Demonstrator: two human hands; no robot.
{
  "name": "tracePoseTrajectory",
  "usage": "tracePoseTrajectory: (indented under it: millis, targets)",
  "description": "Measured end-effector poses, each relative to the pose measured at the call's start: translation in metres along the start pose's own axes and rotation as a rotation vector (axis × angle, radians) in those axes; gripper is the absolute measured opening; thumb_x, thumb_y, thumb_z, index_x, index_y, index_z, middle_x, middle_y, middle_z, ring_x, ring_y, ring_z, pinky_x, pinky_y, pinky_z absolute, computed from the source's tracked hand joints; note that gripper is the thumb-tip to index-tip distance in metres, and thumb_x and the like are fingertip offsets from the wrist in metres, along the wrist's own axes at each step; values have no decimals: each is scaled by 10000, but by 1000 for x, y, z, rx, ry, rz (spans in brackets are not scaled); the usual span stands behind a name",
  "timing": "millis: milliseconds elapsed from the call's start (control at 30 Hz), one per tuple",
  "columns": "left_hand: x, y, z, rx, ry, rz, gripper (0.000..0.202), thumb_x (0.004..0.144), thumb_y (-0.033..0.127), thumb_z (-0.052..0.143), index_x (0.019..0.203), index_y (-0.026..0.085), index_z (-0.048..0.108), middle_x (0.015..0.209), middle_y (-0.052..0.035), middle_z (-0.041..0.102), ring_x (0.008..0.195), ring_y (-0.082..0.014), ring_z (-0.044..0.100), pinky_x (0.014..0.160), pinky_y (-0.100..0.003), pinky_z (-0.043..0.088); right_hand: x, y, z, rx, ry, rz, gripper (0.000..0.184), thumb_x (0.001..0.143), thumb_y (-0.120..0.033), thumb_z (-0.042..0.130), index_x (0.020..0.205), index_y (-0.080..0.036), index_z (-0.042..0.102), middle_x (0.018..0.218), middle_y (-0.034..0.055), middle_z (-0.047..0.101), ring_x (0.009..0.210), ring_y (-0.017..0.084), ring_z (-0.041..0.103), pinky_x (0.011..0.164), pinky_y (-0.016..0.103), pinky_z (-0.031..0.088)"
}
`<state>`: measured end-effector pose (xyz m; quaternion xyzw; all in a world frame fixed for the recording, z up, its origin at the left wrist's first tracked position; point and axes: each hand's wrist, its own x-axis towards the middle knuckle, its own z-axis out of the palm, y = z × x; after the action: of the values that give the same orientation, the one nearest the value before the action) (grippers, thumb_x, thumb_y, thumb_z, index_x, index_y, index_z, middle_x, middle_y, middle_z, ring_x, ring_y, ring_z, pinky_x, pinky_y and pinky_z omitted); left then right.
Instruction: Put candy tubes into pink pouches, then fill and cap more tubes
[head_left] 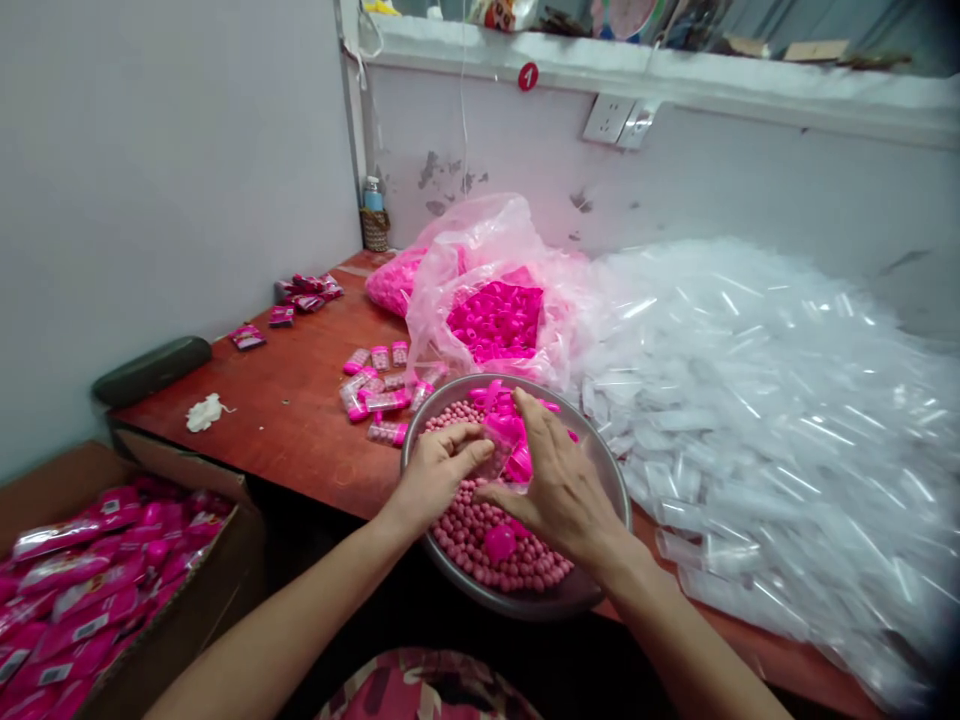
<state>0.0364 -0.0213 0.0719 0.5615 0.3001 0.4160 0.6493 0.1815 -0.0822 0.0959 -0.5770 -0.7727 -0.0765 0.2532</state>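
Observation:
Over a grey metal bowl (615,500), my left hand (442,470) pinches a clear plastic tube (493,452) between thumb and fingers. My right hand (559,480) is just right of the tube, its thumb and fingers apart with nothing visibly held. Small round pink beads (469,545) fill the near and left parts of the bowl. Bright pink plastic caps (519,463) are heaped at its far side, partly hidden by the hands. A pink rounded scoop-like piece (500,543) rests on the beads.
Clear tubes (735,430) are piled high on the right. Behind the bowl stands a bag of pink caps (495,320). Several bead-filled tubes (386,400) lie left of it on the red table (285,400). A cardboard box (217,570) of pink packets sits lower left.

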Motion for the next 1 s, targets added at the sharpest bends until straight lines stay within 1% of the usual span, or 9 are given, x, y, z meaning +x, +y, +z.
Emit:
tracePoseTrajectory:
  millis: [100, 200, 267, 367, 467, 600, 700, 900, 1000]
  targets:
    - [-5, -2, 3, 39, -18, 12, 181, 741, 254, 608, 859, 126, 659, 826, -42, 648, 780, -168, 571, 740, -264, 436, 3, 0, -3, -35, 18, -21, 905, 732, -421, 618, 1396, -105, 91, 1383, 194, 299, 1280, 293, 274, 994, 462, 341]
    - [-10, -5, 4, 41, -105, -11, 176, 752, 264, 599, 849, 129, 657, 814, -44, 643, 782, -180, 575, 733, -276, 446, 7, 4, -13, -89, -30, -142, 934, 682, -424, 668, 1390, -120, 139, 1433, 177, 201, 1319, 309, 163, 1039, 493, 246]
    - [-11, -8, 6, -15, -135, -57, 182, 752, 275, 599, 846, 128, 649, 801, -43, 636, 771, -180, 577, 716, -278, 453, 10, 6, -19, -126, -130, -249, 899, 655, -408, 697, 1369, -137, 223, 1418, 158, 257, 1313, 312, 178, 1057, 499, 197]
    - [-10, -12, 10, -131, -19, -67, 183, 743, 269, 606, 849, 123, 634, 793, -34, 627, 748, -157, 569, 709, -257, 446, 10, 5, -16, -169, -202, -229, 797, 655, -379, 702, 1314, -121, 335, 1294, 170, 435, 1223, 323, 343, 1020, 487, 278]
    - [-8, -16, 12, -190, 63, -48, 183, 740, 271, 606, 841, 121, 632, 764, -23, 621, 705, -132, 554, 675, -229, 429, 3, 0, 1, -176, -130, -95, 726, 706, -328, 647, 1301, -57, 330, 1201, 205, 485, 1122, 322, 436, 923, 458, 402]
    - [-8, -20, 11, -189, 68, -30, 188, 756, 260, 577, 871, 123, 636, 757, -26, 628, 713, -138, 557, 676, -231, 421, -3, -3, 26, -117, 13, -16, 643, 742, -229, 574, 1297, -41, 309, 1166, 205, 490, 1101, 300, 453, 896, 436, 432]
    - [-10, -22, 10, -61, 105, -12, 181, 771, 241, 553, 882, 127, 640, 777, -30, 634, 730, -146, 559, 681, -233, 414, -3, -2, 34, -89, 84, -38, 601, 739, -256, 564, 1265, -54, 354, 1089, 186, 536, 1018, 291, 506, 848, 428, 461]
    - [-15, -22, 8, 135, 110, 31, 178, 794, 237, 518, 875, 139, 643, 789, -30, 642, 730, -155, 561, 661, -235, 408, -5, 1, 33, -147, 202, -130, 548, 718, -257, 561, 1210, -61, 418, 997, 170, 575, 901, 286, 537, 774, 428, 480]
    - [-15, -22, 7, 166, 115, 44, 174, 792, 231, 517, 857, 138, 649, 767, -26, 642, 703, -148, 560, 636, -228, 407, -7, 0, 36, -158, 199, -133, 537, 729, -264, 551, 1213, -70, 423, 983, 167, 581, 894, 290, 542, 766, 435, 479]
